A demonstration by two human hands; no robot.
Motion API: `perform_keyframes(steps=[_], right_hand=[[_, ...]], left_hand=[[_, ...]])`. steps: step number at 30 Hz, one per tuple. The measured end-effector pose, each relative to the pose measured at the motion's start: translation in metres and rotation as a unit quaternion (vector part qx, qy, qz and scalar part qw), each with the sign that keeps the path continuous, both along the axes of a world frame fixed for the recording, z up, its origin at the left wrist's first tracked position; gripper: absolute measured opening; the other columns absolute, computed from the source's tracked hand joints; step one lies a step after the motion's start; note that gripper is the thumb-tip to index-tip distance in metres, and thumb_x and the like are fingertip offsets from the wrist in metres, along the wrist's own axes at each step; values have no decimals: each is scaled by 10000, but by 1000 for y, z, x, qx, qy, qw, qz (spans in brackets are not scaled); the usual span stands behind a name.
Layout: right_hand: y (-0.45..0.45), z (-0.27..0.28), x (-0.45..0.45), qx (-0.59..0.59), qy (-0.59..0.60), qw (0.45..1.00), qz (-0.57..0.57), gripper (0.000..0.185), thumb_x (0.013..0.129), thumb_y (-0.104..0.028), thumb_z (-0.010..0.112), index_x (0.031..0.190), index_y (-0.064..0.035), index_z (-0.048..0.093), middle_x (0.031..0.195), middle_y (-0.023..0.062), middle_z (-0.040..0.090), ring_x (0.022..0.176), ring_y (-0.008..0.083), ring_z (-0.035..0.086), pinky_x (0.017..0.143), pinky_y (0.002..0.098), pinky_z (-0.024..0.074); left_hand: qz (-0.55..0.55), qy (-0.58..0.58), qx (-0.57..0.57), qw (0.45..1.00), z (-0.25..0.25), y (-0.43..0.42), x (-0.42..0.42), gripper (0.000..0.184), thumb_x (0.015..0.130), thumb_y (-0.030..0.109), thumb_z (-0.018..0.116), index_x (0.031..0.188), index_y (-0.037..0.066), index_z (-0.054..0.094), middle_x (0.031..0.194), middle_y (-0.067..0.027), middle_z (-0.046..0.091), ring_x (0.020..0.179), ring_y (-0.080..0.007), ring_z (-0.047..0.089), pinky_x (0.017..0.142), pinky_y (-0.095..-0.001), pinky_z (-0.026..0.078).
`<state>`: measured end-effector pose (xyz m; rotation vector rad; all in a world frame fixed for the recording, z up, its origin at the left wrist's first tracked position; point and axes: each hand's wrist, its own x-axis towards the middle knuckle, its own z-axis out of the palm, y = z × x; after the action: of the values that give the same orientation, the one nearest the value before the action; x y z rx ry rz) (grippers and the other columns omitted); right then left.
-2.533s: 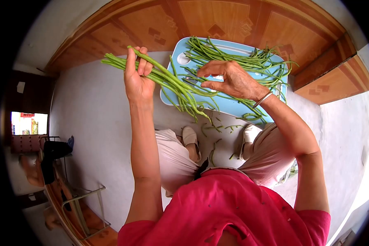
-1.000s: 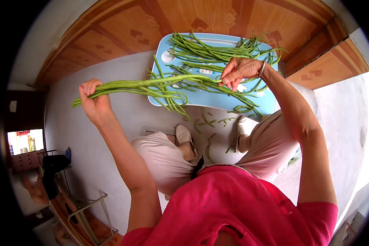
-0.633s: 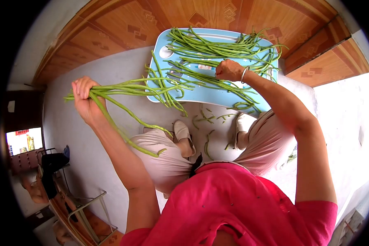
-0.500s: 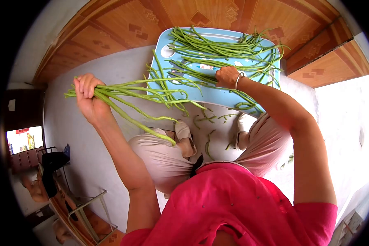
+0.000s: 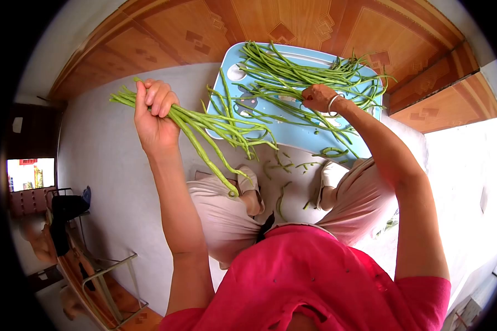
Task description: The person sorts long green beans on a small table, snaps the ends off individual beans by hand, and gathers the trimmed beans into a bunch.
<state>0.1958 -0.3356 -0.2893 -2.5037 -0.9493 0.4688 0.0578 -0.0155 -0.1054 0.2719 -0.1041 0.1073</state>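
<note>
My left hand [image 5: 159, 113] is closed around a bunch of long green beans [image 5: 204, 124], left of the low blue table [image 5: 298, 137]. The bunch's long ends hang to the right, over the table's left edge and toward my knee. Over the middle of the table, my right hand [image 5: 318, 98], with a bracelet at the wrist, has its fingers closed at some loose beans; its fingertips are hidden. A large pile of beans [image 5: 292, 67] lies along the far side of the table. Shorter curled beans [image 5: 332, 151] lie near its front edge.
Bean scraps [image 5: 282, 199] lie on the grey floor between my shoes [image 5: 249, 179]. Wooden panels [image 5: 188, 38] stand behind the table, and a wooden box shape [image 5: 447, 105] at the right. At the far left are another person's arm [image 5: 41, 245] and a metal-framed piece of furniture [image 5: 107, 270].
My left hand has come right and slightly up with its bunch, whose ends now droop more steeply. My right hand stays over the middle of the table, shifted slightly, while the whole view has turned a little.
</note>
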Motion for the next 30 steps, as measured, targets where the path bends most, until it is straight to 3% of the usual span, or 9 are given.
perform_keyframes(steps=[3,6,7,12,15,20,23,26,30], right_hand=[[-20,15,14,109,-8,994,8,213,800,-190,577,709,2,594,687,146,626,688,268,643,622,362,486],[-34,42,18,266,229,933,-73,239,932,-166,491,819,32,565,825,110,664,876,172,677,685,283,547],[-40,59,17,278,267,918,-90,237,972,-201,474,947,27,534,945,119,642,811,166,653,782,279,558],[-45,121,1,347,125,925,-93,267,975,-248,488,929,-2,580,817,49,611,602,73,506,578,214,472],[-49,143,-7,355,97,923,-114,298,968,-276,504,870,-19,619,632,-21,506,539,38,401,483,200,346],[-52,160,-16,437,73,887,-132,228,954,-222,540,878,-27,630,637,-56,490,554,19,361,487,191,283],[-54,173,-25,484,98,860,-133,221,951,-217,546,880,-25,628,651,-54,500,563,19,366,488,192,278],[-55,179,-34,440,122,884,-96,221,942,-213,563,847,-27,637,642,-52,492,563,25,372,495,197,279],[-56,180,-42,372,172,911,-31,208,926,-192,582,881,-2,655,741,-4,599,612,58,473,574,210,401]], left_hand=[[-4,11,34,999,-2,-10,3,195,992,159,423,850,26,443,646,-6,363,499,-88,306,447,-233,297],[-21,27,76,996,-8,-18,7,211,993,212,443,866,48,482,660,8,361,523,-80,294,458,-229,279],[-22,38,96,994,-9,-23,8,210,991,215,449,865,51,485,660,9,363,525,-80,296,460,-229,279],[-49,95,143,984,-19,-66,14,198,980,215,478,894,38,504,690,-5,400,532,-77,324,466,-224,293],[-78,111,168,976,-29,-80,19,172,969,185,502,939,16,519,757,-25,460,525,-69,352,468,-216,302],[-81,141,213,963,-43,-87,28,196,951,171,534,983,-22,541,857,-71,537,517,-49,344,479,-205,301],[-80,157,240,955,-47,-87,33,315,955,197,527,1117,-72,503,1091,-169,552,526,-39,326,501,-201,323],[-71,147,217,962,-39,-95,33,404,961,214,516,1212,-92,439,1295,-237,466,541,-40,315,527,-201,345],[16,96,204,974,-32,-89,36,388,938,250,564,1184,-42,498,1164,-239,564,559,-52,335,528,-212,332]])
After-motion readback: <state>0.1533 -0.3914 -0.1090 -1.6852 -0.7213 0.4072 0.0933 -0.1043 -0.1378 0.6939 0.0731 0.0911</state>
